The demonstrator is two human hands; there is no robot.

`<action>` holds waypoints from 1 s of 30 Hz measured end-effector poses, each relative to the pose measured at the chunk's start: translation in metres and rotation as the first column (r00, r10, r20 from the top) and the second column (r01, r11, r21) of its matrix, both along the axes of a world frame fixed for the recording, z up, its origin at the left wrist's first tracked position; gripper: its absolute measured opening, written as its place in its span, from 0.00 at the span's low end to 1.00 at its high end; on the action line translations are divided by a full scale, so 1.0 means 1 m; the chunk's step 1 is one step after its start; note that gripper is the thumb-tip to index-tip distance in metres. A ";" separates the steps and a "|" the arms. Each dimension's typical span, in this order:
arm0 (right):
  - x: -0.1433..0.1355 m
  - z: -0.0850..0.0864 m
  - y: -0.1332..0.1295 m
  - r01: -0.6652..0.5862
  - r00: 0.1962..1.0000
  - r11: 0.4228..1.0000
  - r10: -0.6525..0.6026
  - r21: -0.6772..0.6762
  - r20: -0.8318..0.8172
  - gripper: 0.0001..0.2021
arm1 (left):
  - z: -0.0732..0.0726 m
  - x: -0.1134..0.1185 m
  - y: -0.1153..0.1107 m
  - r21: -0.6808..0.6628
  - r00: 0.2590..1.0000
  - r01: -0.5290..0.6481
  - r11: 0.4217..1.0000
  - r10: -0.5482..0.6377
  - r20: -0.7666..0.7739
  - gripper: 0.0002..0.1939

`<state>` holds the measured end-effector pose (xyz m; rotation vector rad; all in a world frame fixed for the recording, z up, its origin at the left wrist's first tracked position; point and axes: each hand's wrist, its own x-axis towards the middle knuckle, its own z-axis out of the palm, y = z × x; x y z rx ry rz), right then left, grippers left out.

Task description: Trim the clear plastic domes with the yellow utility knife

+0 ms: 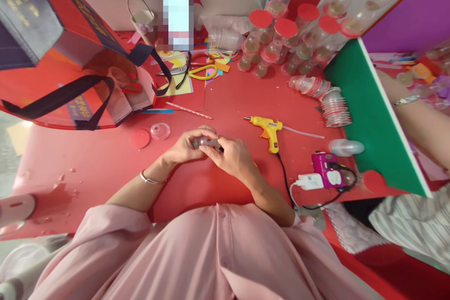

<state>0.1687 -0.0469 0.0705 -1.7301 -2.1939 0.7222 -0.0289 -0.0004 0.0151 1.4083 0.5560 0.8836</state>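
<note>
In front of my body, both hands meet over the red table. My left hand [188, 145] curls round a small clear plastic container [202, 141] with a bit of green at its left end. The fingers of my right hand [230, 152] close on its right side and cover much of it. Left of my hands lie a clear plastic dome lid [160, 131] and a flat red disc [139, 138]. To the right rests a yellow glue gun [267, 130], a clear glue stick [304, 131] sticking out of its back.
Hourglass-shaped containers with red caps [260, 18] stand at the back right. Stacked clear lids [335, 107] lie beside a green divider [372, 117]. Scissors [203, 72], a striped straw [189, 110], a red bag [45, 98] and a purple power adapter [325, 164] surround the work area. Another person's arm [415, 122] is beyond the divider.
</note>
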 end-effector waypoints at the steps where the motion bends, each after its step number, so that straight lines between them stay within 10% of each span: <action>1: 0.000 0.000 0.000 0.001 1.000 1.000 -0.001 0.003 -0.005 0.30 | 0.000 0.000 0.000 0.000 1.000 0.003 1.000 -0.003 0.001 0.20; 30: -0.001 0.001 -0.001 -0.014 0.998 1.000 0.015 -0.017 0.056 0.30 | -0.003 -0.002 0.000 0.052 0.999 -0.018 0.999 0.019 -0.030 0.16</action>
